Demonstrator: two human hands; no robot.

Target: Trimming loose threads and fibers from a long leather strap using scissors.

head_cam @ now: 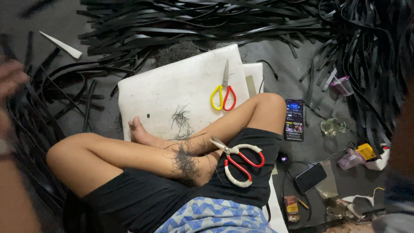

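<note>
Head view, posture: person sits cross-legged on the floor (302,56), legs over a white board (172,86).
Left hand (10,80): blurred at the left frame edge, raised over the black strips (64,99); cannot tell whether its grip is apart or together, nor whether it holds anything.
Right hand: only a dark blurred forearm shows at the right edge; the hand itself is out of view.
Red-and-white scissors (239,159): resting on the right thigh against the black shorts (146,198), blades nearly together, pointing up-left; no hand on them.
Yellow-and-red scissors (223,92): lying on the white board, blades shut, tip pointing away from the person.
Strip pile (207,21): a large heap of black strips beyond the board and down the right side, loose strips to the left.
Trimmings (183,118): fine dark wisps on the board and clinging to the shin.
Clutter, right: lit phone (294,120), second dark phone (310,177), small clear cup (332,126).
Judgement, handling: draw one strip clear of the tangle, and lift the scissors off the thigh by the handles, blades kept away from bare skin.
</note>
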